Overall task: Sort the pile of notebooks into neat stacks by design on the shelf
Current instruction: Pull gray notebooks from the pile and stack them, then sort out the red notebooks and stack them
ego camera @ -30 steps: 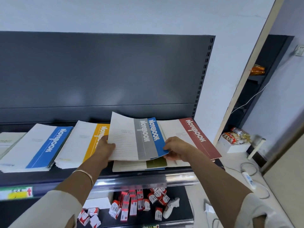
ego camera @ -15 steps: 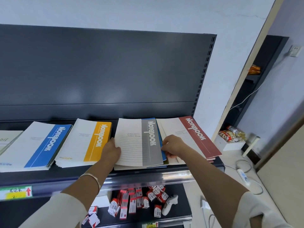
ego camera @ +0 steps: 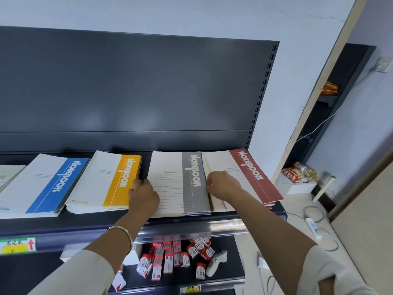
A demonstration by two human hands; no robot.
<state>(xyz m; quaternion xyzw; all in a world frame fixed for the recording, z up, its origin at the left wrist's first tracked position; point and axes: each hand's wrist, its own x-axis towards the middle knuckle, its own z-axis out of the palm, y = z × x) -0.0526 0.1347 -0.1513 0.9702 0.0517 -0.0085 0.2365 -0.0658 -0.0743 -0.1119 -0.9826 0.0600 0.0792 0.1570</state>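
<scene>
three stacks done, the middle looks mixed
left hand (ego camera: 143, 193) and right hand (ego camera: 221, 184) grip the grey notebook (ego camera: 176, 188) by its side edges; blue stack (ego camera: 49, 184), yellow stack (ego camera: 106, 179) at nine o'clock, red stack (ego camera: 253, 173) at three.

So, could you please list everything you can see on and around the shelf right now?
Blue-band notebooks: one stack, white with blue band, shelf left.
Yellow-band notebooks: one stack, white with yellow band, right of the blue.
Grey-band pile: one, grey band on top, blue edge beneath, centre.
Red-band notebooks: one stack, shelf's right end.
Pale notebook: one, far left, cut off.
Shelf: one, dark grey.
Price label: one, green and yellow, front rail.
Small boxes: many, red and white, lower shelf.
White handheld device: one, beside the boxes.
Snack packets: a few, on a white box, right.
Left hand: fingers curled at the grey-band pile's left edge.
Right hand: fingers curled at its right edge.
</scene>
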